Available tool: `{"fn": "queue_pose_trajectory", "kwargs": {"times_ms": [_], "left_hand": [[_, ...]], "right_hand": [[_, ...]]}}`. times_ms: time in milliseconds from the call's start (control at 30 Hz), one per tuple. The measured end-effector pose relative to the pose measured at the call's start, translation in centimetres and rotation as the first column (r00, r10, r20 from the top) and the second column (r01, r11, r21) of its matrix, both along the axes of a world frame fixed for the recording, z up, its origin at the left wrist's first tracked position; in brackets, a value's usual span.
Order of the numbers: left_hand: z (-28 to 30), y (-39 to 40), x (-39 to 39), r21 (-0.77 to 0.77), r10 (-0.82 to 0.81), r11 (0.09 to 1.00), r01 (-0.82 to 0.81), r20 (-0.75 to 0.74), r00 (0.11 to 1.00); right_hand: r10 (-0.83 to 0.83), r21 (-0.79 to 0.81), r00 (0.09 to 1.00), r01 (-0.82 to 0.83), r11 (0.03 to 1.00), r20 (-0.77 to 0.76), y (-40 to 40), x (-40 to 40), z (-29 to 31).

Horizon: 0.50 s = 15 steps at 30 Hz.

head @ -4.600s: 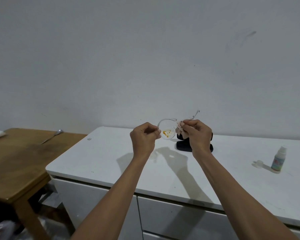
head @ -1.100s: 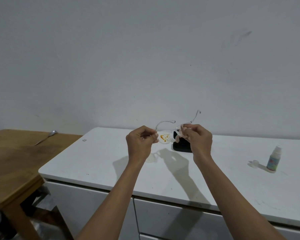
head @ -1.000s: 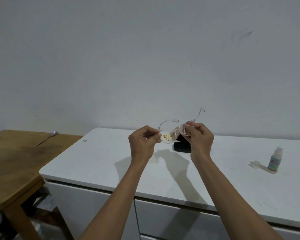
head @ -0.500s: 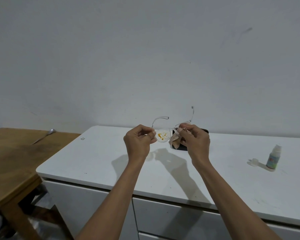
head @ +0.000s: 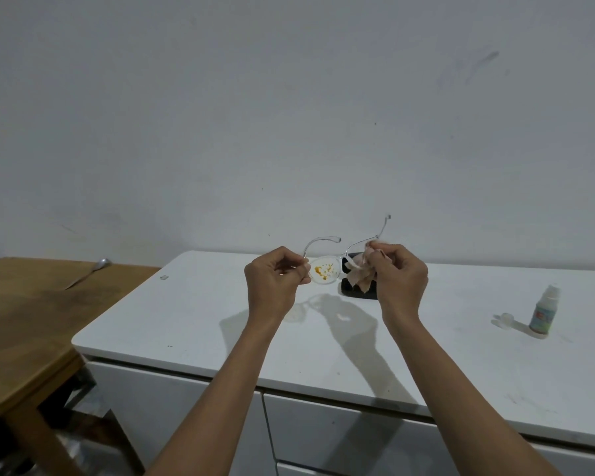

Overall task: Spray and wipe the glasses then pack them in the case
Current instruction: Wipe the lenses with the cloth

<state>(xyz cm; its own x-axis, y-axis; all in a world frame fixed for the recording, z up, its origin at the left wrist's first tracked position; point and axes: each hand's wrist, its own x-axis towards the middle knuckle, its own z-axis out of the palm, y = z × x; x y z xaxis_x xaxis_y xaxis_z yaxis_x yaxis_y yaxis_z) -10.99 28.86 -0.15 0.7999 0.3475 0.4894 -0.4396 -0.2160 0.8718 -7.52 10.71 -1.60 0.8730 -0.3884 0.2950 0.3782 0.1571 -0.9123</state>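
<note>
My left hand (head: 276, 281) pinches the glasses (head: 324, 273) at the rim; my right hand (head: 402, 277) clamps the cloth (head: 359, 278), apparently over the other lens. I risk smearing the orange spots, or twisting the thin frame.

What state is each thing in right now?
glasses: held up, temples unfolded, orange stains on the bare lens
cloth: bunched over the other lens
left hand: pinches the frame
right hand: grips cloth
case: on counter, partly hidden
spray bottle: upright, uncapped
cap: beside bottle
</note>
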Motion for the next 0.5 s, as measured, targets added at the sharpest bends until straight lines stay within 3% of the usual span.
{"fn": "queue_pose_trajectory", "kwargs": {"times_ms": [133, 233, 500], "left_hand": [[0.3, -1.1, -0.3, 0.050, 0.030, 0.998, -0.032, 0.059, 0.998], [0.8, -2.2, -0.5, 0.083, 0.055, 0.994, -0.065, 0.110, 0.992], [0.6, -1.0, 0.6, 0.015, 0.098, 0.995, -0.099, 0.083, 0.992]], "right_hand": [[-0.067, 0.277, 0.998, 0.059, 0.959, 0.020, 2.1, 0.8, 1.2], [-0.032, 0.345, 0.999, 0.017, 0.938, 0.039, 2.7, 1.6, 2.2], [0.177, -0.015, 0.984, -0.177, 0.984, 0.019, 0.6, 1.8, 1.5]]}}
